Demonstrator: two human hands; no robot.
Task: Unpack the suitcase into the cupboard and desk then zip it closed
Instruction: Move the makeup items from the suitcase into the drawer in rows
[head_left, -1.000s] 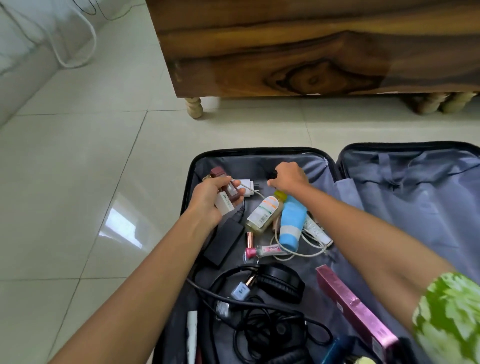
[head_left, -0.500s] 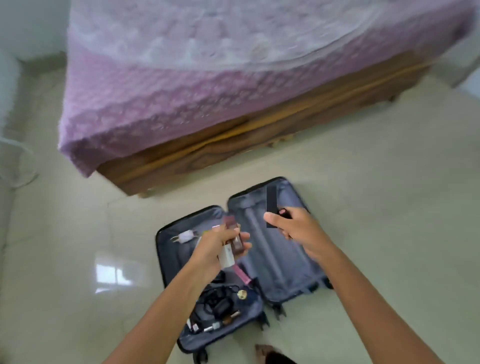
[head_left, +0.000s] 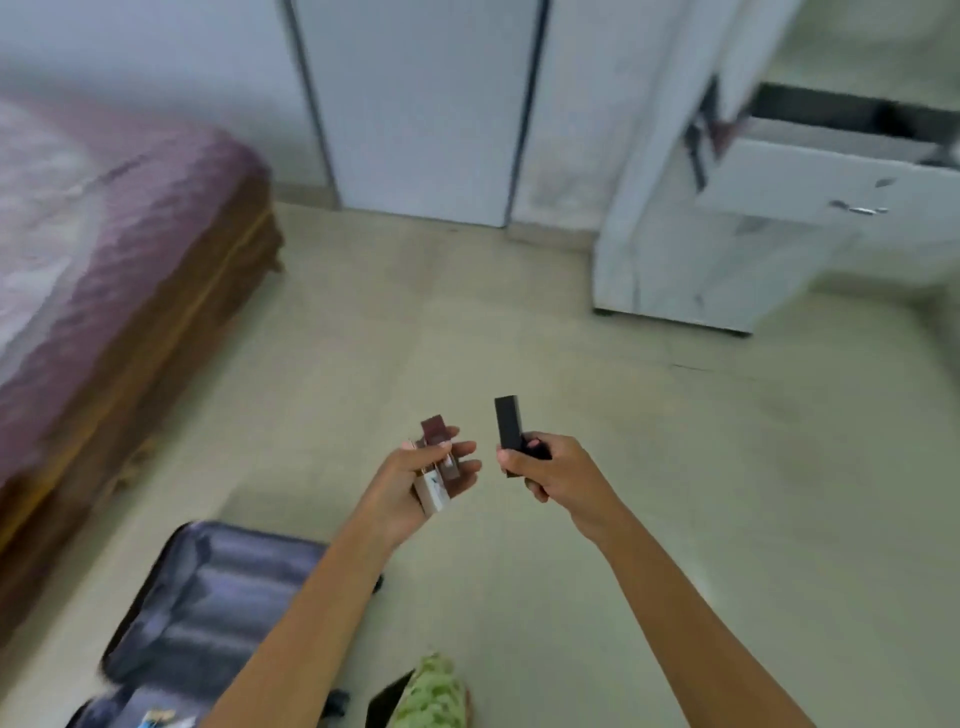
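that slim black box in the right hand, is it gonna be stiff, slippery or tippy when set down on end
The black box probably stays stiff: its edges look straight where it juts above the right hand. It seems light, since curled fingers hold only its lower end. Tall and narrow, it would likely tip if stood on end, so laying it flat seems safer. Blur hides how slick its surface is.

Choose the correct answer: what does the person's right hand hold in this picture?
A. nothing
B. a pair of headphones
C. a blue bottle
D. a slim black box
D: the right hand grips a slim black box by its lower end, and the box stands up above the fingers, while the left hand holds small brown and white boxes.
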